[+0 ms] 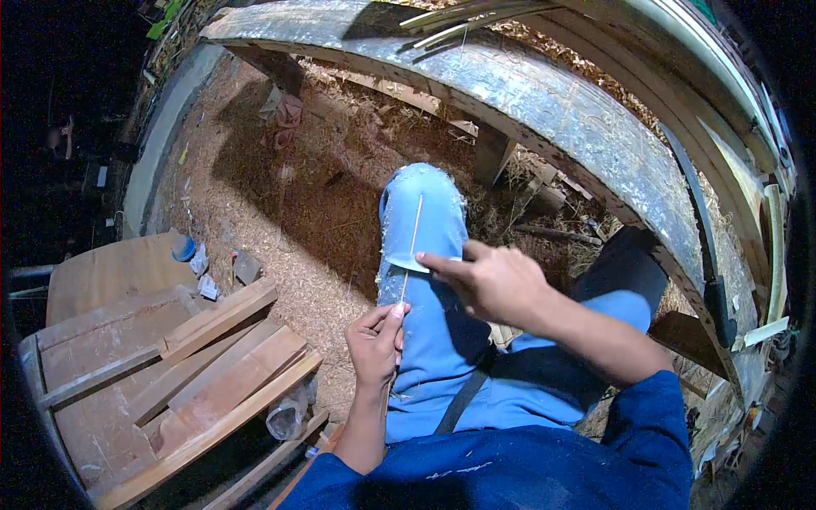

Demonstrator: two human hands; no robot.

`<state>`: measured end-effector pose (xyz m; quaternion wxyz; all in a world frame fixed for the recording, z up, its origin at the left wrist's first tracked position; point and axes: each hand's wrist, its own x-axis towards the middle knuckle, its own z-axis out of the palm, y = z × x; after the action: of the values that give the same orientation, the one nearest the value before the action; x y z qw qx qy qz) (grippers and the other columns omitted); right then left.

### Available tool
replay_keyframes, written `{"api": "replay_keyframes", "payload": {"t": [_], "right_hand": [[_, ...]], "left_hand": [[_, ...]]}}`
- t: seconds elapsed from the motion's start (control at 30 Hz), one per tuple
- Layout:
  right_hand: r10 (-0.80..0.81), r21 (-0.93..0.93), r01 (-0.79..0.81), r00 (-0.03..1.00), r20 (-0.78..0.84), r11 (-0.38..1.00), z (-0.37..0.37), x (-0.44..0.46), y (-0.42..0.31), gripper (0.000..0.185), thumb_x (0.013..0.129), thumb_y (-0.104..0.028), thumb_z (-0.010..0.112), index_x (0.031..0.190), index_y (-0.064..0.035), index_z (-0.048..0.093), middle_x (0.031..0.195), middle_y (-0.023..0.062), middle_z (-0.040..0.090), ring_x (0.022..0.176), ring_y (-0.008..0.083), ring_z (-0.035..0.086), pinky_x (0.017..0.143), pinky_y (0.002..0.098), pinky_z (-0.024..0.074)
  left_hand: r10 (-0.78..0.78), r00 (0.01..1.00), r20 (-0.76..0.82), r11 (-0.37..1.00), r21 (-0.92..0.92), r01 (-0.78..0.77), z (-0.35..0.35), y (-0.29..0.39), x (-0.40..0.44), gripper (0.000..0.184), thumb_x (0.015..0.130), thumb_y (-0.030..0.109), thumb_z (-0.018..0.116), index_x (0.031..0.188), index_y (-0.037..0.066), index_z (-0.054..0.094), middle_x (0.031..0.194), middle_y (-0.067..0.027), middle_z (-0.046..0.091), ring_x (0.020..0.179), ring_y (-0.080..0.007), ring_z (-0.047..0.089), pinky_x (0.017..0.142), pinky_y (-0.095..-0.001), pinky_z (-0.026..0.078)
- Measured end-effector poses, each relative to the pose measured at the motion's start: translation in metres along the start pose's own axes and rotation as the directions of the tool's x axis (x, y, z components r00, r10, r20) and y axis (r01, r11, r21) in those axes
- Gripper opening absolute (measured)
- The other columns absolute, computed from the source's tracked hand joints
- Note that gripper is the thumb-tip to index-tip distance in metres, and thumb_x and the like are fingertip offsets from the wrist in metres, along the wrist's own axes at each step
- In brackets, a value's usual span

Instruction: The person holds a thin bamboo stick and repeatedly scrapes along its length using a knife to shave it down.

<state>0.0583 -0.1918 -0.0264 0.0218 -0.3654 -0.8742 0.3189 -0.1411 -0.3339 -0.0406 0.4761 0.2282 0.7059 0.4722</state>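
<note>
My left hand [376,344] pinches a thin, pale wooden stick [415,223] that runs up over my knee; more of it shows below the fist. My right hand [501,280] lies across the stick from the right, index finger stretched out to it and the other fingers curled. Under that fingertip a narrow pale strip [399,261] crosses the stick; whether it is a blade or a cloth edge I cannot tell. What the curled fingers hold is hidden. Light-blue trousers [425,340], flecked with shavings, cover the leg beneath.
Lengths of cut wood [229,365] lie on a wooden surface at left, near a blue cap [184,247]. A weathered plank bench [510,85] curves across the top and right, with split strips [476,19] on it. Shavings [255,204] cover the ground.
</note>
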Motion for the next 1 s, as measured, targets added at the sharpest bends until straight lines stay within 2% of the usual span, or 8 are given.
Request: {"api": "replay_keyframes", "payload": {"t": [0.13, 0.27, 0.33, 0.4, 0.47, 0.53, 0.6, 1.0], "right_hand": [[0.124, -0.025, -0.13, 0.977, -0.174, 0.991, -0.014, 0.013, 0.02, 0.063, 0.089, -0.026, 0.077, 0.148, -0.0415, 0.059, 0.093, 0.0141, 0.064, 0.073, 0.0361, 0.072, 0.065, 0.0468, 0.0621], [-0.067, -0.023, 0.065, 0.994, -0.086, 0.998, 0.007, -0.003, 0.005, 0.059, 0.093, -0.025, 0.074, 0.149, -0.0405, 0.059, 0.089, 0.0141, 0.063, 0.071, 0.0374, 0.071, 0.061, 0.0497, 0.0602], [-0.034, 0.032, 0.034, 0.999, 0.007, 0.999, 0.0, 0.001, 0.001, 0.062, 0.092, -0.026, 0.075, 0.15, -0.0422, 0.058, 0.088, 0.0143, 0.064, 0.074, 0.0383, 0.072, 0.064, 0.0502, 0.0607], [0.134, 0.035, -0.132, 0.99, -0.041, 0.991, -0.02, 0.014, 0.018, 0.081, 0.083, -0.018, 0.082, 0.155, -0.0412, 0.051, 0.107, 0.0203, 0.068, 0.091, 0.0405, 0.076, 0.075, 0.051, 0.0639], [0.143, 0.007, -0.143, 0.983, -0.112, 0.99, -0.018, 0.014, 0.025, 0.08, 0.084, -0.02, 0.082, 0.155, -0.0409, 0.051, 0.107, 0.02, 0.068, 0.092, 0.041, 0.076, 0.076, 0.0517, 0.0636], [0.002, 0.031, -0.003, 0.999, 0.033, 1.0, -0.012, 0.003, 0.01, 0.08, 0.083, -0.021, 0.083, 0.155, -0.0403, 0.051, 0.106, 0.0203, 0.068, 0.091, 0.0409, 0.076, 0.076, 0.0516, 0.0636], [-0.027, 0.015, 0.027, 0.999, -0.035, 1.0, 0.003, -0.002, -0.001, 0.063, 0.09, -0.025, 0.075, 0.148, -0.0416, 0.059, 0.09, 0.0143, 0.065, 0.075, 0.038, 0.073, 0.066, 0.0506, 0.0615], [0.142, -0.02, -0.146, 0.98, -0.136, 0.989, -0.018, 0.01, 0.015, 0.07, 0.089, -0.015, 0.069, 0.152, -0.0408, 0.053, 0.101, 0.0213, 0.066, 0.082, 0.04, 0.076, 0.067, 0.0516, 0.0628]], "left_hand": [[-0.027, 1.0, 0.005, 1.0, 0.015, 0.027, -0.002, 0.004, -0.003, 0.02, 0.102, 0.015, 0.074, 0.103, -0.004, 0.079, 0.058, 0.0006, 0.059, 0.041, -0.0039, 0.045, 0.038, -0.0222, 0.03], [-0.026, 1.0, -0.01, 1.0, 0.0, 0.026, 0.002, 0.003, -0.001, 0.019, 0.101, 0.014, 0.075, 0.103, -0.004, 0.079, 0.058, 0.0006, 0.059, 0.041, -0.0038, 0.045, 0.038, -0.0222, 0.03], [-0.023, 1.0, -0.02, 0.999, 0.026, 0.023, 0.0, 0.001, 0.001, 0.023, 0.101, 0.019, 0.075, 0.104, -0.004, 0.08, 0.056, 0.0009, 0.058, 0.039, -0.0045, 0.044, 0.037, -0.023, 0.029], [-0.021, 1.0, -0.017, 0.999, 0.035, 0.021, -0.001, 0.002, -0.001, 0.023, 0.101, 0.018, 0.075, 0.104, -0.004, 0.08, 0.056, 0.0008, 0.059, 0.039, -0.0045, 0.044, 0.037, -0.0229, 0.029], [-0.013, 1.0, -0.002, 0.999, 0.034, 0.013, 0.0, 0.0, -0.001, 0.022, 0.101, 0.017, 0.075, 0.103, -0.004, 0.08, 0.057, 0.0008, 0.059, 0.039, -0.0045, 0.043, 0.037, -0.0229, 0.029], [0.012, 1.0, -0.018, 1.0, -0.002, -0.012, 0.001, -0.002, 0.0, 0.021, 0.101, 0.016, 0.074, 0.103, -0.004, 0.08, 0.056, 0.001, 0.059, 0.039, -0.0046, 0.043, 0.037, -0.0228, 0.029], [0.014, 1.0, -0.014, 1.0, 0.003, -0.014, 0.001, 0.0, 0.001, 0.02, 0.101, 0.016, 0.074, 0.103, -0.004, 0.08, 0.056, 0.0011, 0.059, 0.039, -0.0046, 0.043, 0.037, -0.0228, 0.029], [-0.006, 1.0, -0.005, 1.0, 0.022, 0.006, 0.001, 0.002, -0.004, 0.02, 0.101, 0.015, 0.075, 0.104, -0.004, 0.079, 0.057, 0.0003, 0.059, 0.041, -0.0041, 0.044, 0.037, -0.0226, 0.03]]}}
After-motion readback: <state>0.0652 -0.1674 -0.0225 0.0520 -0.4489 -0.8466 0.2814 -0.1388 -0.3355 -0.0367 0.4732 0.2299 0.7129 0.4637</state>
